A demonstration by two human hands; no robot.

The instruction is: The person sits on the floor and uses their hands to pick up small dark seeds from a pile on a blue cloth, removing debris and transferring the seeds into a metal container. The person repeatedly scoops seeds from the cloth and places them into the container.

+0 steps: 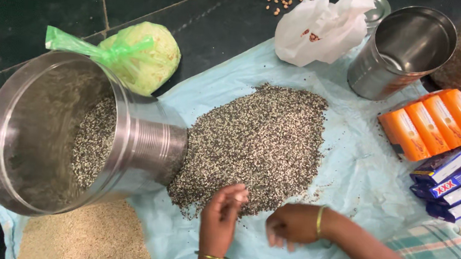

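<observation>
Our left hand (220,217) pinches at the near edge of the dark grain heap (257,144) — fingertips touching it, nothing else held. Our right hand (292,225), loosely curled and empty, hovers just beside; the heap stretches away from us.

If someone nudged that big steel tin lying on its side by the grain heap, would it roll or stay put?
The big steel tin is round and lies on its side, so it would probably roll if nudged. Some grain sits low inside it, which may damp the roll. The speckled grain heap lies against its base and would likely block it on that side. Its smooth metal wall looks slippery.
</observation>
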